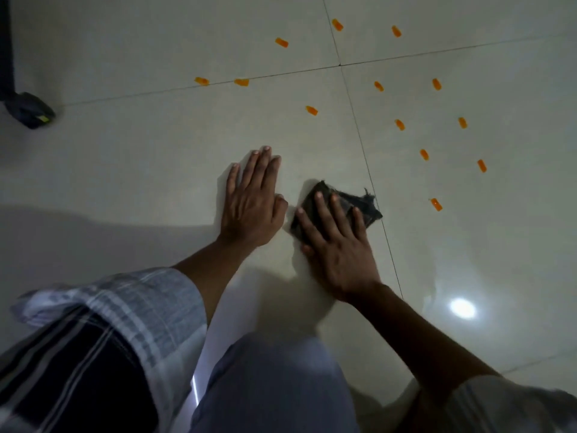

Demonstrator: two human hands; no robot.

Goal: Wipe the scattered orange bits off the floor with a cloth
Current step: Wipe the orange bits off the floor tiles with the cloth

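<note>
The person is crouching low over the pale tiled floor [156, 157], both hands down on it. The left hand [253, 203] is lying flat with its fingers straight and close together, palm pressing on bare tile and holding nothing. Just beside it, the right hand [335, 245] is spreading its fingers wide and straight across a dark cloth [346, 203], pressing it flat to the floor rather than gripping it; the cloth's frayed far corner is poking out past the fingertips and is lying right at a grout line [363, 151]. The orange bits [399, 124] are sitting scattered on the tiles beyond the hands, mostly up and to the right, the nearest one [436, 204] lying near the cloth's right side but apart from it; none is touching the cloth. A checked sleeve [131, 310] is covering the left arm above the wrist. Off at the far left, a dark object with a small yellow tag [32, 110] is resting on the floor at the foot of a dark upright post [6, 45]; anything printed on that tag is too small to read. A bright round light reflection [462, 308] is glaring on the tile at right.
</note>
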